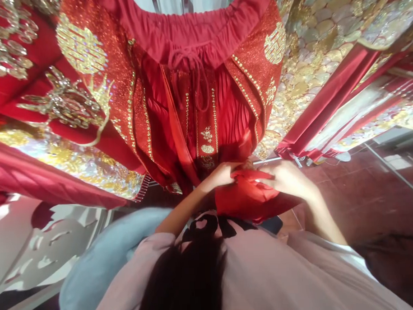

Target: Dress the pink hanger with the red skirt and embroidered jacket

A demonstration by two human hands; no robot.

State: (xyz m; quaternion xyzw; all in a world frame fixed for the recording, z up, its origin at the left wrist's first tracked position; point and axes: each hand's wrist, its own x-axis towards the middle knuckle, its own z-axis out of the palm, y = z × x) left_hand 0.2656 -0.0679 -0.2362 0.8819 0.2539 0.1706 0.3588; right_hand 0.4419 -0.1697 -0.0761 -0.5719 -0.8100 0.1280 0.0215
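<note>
Before me hangs a red skirt with a gathered waistband, a tied drawstring, gold beading and sequined emblems. Near its lower edge my left hand is closed on a bright red piece of cloth. At the other side of the same cloth is my right hand, its fingers bent around the upper edge. The cloth drapes down toward my lap. Whether it belongs to the skirt I cannot tell, as the area between the hands and the hem is shadowed.
Gold sequined fabric hangs at the right, beside a rolled red cloth. On the left are a beaded ornament and gold sequined trim with a fringe. A white cut-out panel stands lower left. Tiled floor shows at right.
</note>
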